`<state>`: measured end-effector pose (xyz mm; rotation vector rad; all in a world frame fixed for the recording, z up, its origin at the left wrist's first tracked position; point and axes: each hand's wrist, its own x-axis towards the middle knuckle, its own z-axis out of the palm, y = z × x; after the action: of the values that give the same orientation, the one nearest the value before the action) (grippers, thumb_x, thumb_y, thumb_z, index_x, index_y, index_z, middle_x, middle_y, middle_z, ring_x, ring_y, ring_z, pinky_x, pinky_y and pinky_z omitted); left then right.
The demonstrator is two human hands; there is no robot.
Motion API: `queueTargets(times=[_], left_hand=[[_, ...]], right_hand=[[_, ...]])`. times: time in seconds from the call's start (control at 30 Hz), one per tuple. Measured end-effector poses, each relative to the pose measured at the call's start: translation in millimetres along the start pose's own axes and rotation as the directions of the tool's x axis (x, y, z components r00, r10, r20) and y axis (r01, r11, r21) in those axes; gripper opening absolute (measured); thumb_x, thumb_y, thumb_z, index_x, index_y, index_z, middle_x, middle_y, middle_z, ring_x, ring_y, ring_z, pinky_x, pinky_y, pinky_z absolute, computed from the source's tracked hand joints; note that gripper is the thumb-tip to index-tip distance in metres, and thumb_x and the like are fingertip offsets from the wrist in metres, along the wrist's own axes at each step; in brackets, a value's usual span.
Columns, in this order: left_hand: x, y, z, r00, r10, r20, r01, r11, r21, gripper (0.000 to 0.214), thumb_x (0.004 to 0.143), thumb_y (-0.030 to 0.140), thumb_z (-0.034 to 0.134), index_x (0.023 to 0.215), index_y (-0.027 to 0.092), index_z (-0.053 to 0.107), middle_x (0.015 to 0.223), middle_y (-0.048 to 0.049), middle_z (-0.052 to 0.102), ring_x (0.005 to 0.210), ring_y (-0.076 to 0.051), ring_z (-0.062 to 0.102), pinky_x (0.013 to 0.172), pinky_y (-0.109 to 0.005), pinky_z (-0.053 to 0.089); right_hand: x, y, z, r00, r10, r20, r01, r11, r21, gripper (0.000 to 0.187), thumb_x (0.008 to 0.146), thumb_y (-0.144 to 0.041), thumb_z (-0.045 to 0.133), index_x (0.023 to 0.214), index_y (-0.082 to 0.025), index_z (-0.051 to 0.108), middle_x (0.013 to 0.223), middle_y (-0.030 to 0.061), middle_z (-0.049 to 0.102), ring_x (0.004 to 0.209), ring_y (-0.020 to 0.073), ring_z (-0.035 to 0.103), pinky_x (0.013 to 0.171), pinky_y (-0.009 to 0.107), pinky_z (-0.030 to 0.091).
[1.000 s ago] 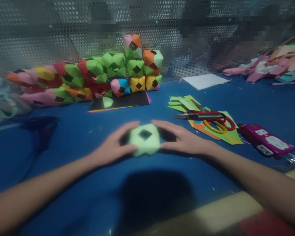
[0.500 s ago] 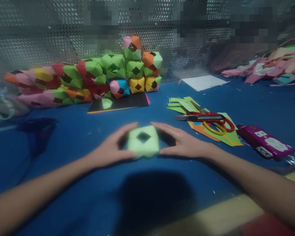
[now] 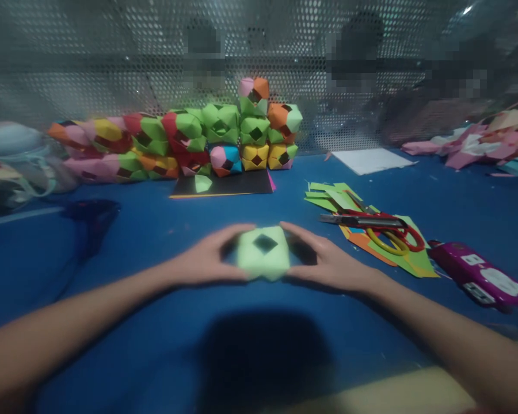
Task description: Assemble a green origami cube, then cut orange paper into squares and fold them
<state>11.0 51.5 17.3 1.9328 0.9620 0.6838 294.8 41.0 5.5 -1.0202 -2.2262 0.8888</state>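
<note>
A pale green folded paper cube (image 3: 261, 267) with a diamond-shaped opening on top is between my two hands, low over the blue tabletop (image 3: 155, 333). My left hand (image 3: 202, 259) grips its left side, thumb near the bottom edge and fingers at the far edge. From the other side, my right hand (image 3: 328, 259) clasps it the same way. Whether the cube rests on the table, I cannot tell. Behind it lies a black paper sheet (image 3: 233, 187) with a small pale green folded piece (image 3: 202, 183) on it.
Several colourful paper cubes (image 3: 222, 123) are stacked along a perforated metal screen (image 3: 112, 69). To the right are scissors (image 3: 391, 238), a box cutter (image 3: 362, 221), paper scraps (image 3: 328, 195) and a purple packet (image 3: 483, 276). White paper (image 3: 373, 160) and pink strips (image 3: 466, 135) lie farther back.
The whole view has shifted, so everything appears farther right and mostly a little lower. Both hands keep the same hold on the pale green cube.
</note>
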Motion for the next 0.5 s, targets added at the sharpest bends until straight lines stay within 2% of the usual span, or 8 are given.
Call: queueTargets(times=[0.1, 0.2, 0.27, 0.4, 0.5], left_hand=[[0.8, 3.6, 0.1, 0.999, -0.018, 0.04, 0.016, 0.999, 0.051, 0.084, 0.067, 0.039, 0.083, 0.143, 0.032, 0.048, 0.149, -0.0094, 0.05, 0.136, -0.032, 0.047, 0.113, -0.054, 0.038], [1.6, 3.4, 1.6, 1.0, 0.005, 0.019, -0.006, 0.999, 0.04, 0.085, 0.07, 0.039, 0.081, 0.145, 0.031, 0.044, 0.153, -0.0097, 0.043, 0.14, -0.032, 0.042, 0.116, -0.054, 0.034], [3.1, 0.5, 2.1, 0.999, 0.028, -0.016, -0.028, 1.0, 0.002, 0.082, 0.073, 0.038, 0.079, 0.146, 0.03, 0.043, 0.156, -0.0102, 0.039, 0.141, -0.031, 0.041, 0.116, -0.053, 0.033], [10.3, -8.2, -1.9, 0.98, 0.034, -0.194, -0.059, 0.991, -0.124, 0.076, 0.078, 0.042, 0.073, 0.145, 0.027, 0.042, 0.156, -0.0121, 0.038, 0.142, -0.031, 0.04, 0.116, -0.052, 0.034], [19.5, -16.2, -8.3, 0.923, -0.043, -0.383, -0.043, 0.976, -0.213, 0.061, 0.086, 0.048, 0.062, 0.139, 0.023, 0.047, 0.151, -0.0133, 0.044, 0.14, -0.029, 0.041, 0.112, -0.049, 0.039]], right_hand=[[-0.4, 0.3, 1.3, 1.0, 0.025, -0.017, -0.026, 0.999, -0.022, 0.085, 0.08, -0.049, 0.071, 0.153, -0.025, 0.034, 0.152, 0.0138, 0.044, 0.137, 0.0314, 0.046, 0.11, 0.054, 0.043], [1.1, -0.3, 3.8, 0.998, 0.051, -0.047, -0.053, 0.998, -0.042, 0.08, 0.08, -0.048, 0.072, 0.149, -0.027, 0.041, 0.151, 0.0125, 0.045, 0.137, 0.0322, 0.046, 0.109, 0.055, 0.042], [3.9, -1.1, 6.7, 0.993, 0.088, -0.076, -0.088, 0.996, -0.004, 0.078, 0.08, -0.047, 0.071, 0.149, -0.027, 0.041, 0.148, 0.0122, 0.049, 0.131, 0.0318, 0.052, 0.107, 0.056, 0.045], [19.1, -1.3, 9.9, 0.979, 0.157, -0.128, -0.142, 0.983, 0.119, 0.074, 0.082, -0.044, 0.069, 0.148, -0.026, 0.042, 0.139, 0.0122, 0.058, 0.119, 0.0305, 0.062, 0.101, 0.055, 0.05], [46.4, 0.7, 1.0, 0.973, 0.147, -0.178, -0.13, 0.986, 0.101, 0.072, 0.081, -0.046, 0.068, 0.146, -0.025, 0.045, 0.14, 0.0133, 0.057, 0.119, 0.0314, 0.062, 0.103, 0.056, 0.048]])
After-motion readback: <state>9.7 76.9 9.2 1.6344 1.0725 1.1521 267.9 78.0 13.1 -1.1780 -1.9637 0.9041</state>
